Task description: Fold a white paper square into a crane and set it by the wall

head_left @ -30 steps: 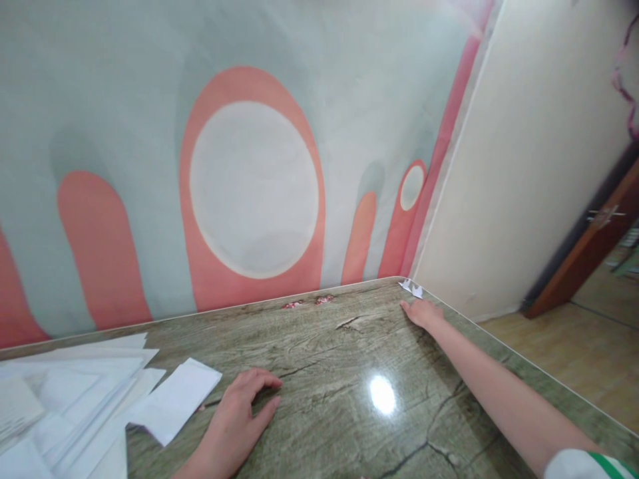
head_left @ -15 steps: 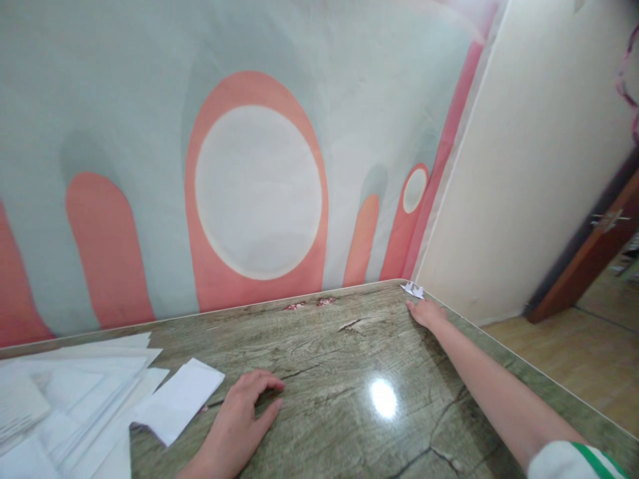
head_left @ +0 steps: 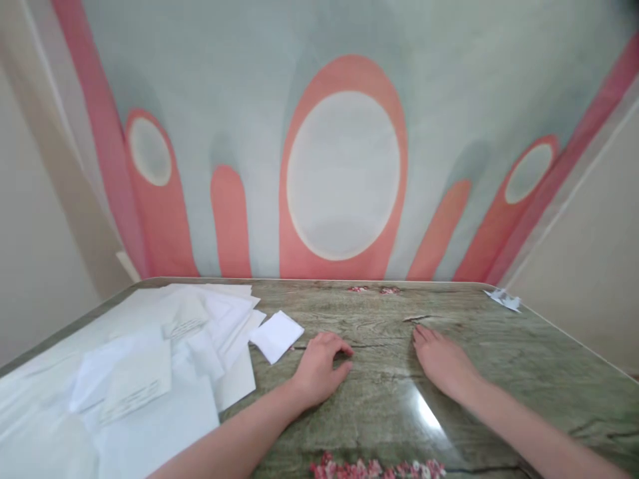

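Observation:
My left hand (head_left: 323, 367) rests on the wood-patterned tabletop (head_left: 379, 379), thumb and fingers curved apart with nothing between them. Just left of it lies a small folded white paper (head_left: 277, 336). Palm down, my right hand (head_left: 442, 359) is over the middle right of the table, its fingers stretched out and holding nothing. At the far right corner sits a small heap of white paper scraps (head_left: 503, 299), well apart from that hand.
Many white sheets and envelopes (head_left: 140, 379) overlap across the left side of the table. A printed pink and grey backdrop (head_left: 264, 219) stands behind the far edge. Pink flower prints (head_left: 374, 469) show near the front.
My right hand has drawn back from the paper scraps at the far corner toward the table's middle. My left hand stays beside the folded paper. The view has swung left.

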`<action>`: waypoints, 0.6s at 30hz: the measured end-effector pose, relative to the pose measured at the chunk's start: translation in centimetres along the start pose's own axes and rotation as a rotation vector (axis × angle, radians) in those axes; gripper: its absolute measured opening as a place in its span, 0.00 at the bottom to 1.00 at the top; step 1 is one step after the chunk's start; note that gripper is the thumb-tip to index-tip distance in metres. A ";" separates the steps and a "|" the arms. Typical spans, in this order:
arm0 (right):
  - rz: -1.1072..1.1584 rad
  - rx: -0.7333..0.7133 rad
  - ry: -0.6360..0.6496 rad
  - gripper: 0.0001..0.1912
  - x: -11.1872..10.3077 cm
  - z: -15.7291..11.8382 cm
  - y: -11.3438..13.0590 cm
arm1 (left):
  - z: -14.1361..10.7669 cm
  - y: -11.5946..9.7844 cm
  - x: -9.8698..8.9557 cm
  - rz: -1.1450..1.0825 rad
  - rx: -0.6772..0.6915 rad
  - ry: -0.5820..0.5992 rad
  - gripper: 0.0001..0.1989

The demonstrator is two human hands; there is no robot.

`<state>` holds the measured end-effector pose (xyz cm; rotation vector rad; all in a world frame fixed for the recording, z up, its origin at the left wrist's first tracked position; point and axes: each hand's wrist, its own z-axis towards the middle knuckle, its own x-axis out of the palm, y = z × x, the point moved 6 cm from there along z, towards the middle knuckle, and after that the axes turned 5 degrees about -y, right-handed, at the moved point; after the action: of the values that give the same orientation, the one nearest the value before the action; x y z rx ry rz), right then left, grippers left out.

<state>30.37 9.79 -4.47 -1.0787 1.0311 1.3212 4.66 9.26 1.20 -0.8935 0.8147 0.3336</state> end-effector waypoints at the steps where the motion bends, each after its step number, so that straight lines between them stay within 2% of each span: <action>1: 0.021 -0.079 -0.023 0.22 -0.1 -0.9 2.7 | -0.1 0.1 0.0 0.003 -0.002 0.001 0.08; 3: 0.062 -0.260 -0.137 0.28 -0.5 -3.2 7.7 | -0.3 0.1 0.0 0.006 0.001 0.019 0.08; 5: 0.112 -0.368 -0.226 0.32 -0.8 -5.5 11.6 | -0.5 -0.2 -0.4 0.021 0.004 0.046 0.10; 7: 0.167 -0.489 -0.278 0.34 -1.0 -7.6 14.7 | -0.5 -0.6 -1.3 0.102 -0.001 0.079 0.13; 9: 0.208 -0.645 -0.292 0.34 -1.2 -9.2 17.1 | -0.4 -0.6 -2.5 0.291 -0.063 0.145 0.17; 10: 0.223 -0.710 -0.307 0.33 -1.4 -9.7 18.0 | -0.3 -0.3 -3.2 0.408 -0.123 0.194 0.19; 13: 0.276 -0.857 -0.409 0.26 -3.0 -10.5 19.7 | 0.1 0.7 -6.2 0.526 -0.254 0.203 0.25; 15: 0.298 -0.888 -0.493 0.20 -4.4 -10.5 20.1 | 0.1 1.9 -8.1 0.595 -0.351 0.218 0.32; 18: 0.279 -0.912 -0.514 0.15 -5.8 -10.2 20.5 | -0.3 3.9 -9.8 0.664 -0.461 0.288 0.33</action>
<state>10.19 -2.06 -1.12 -1.1449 0.1545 2.2515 -4.20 11.99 6.23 -1.0940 1.3302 1.0213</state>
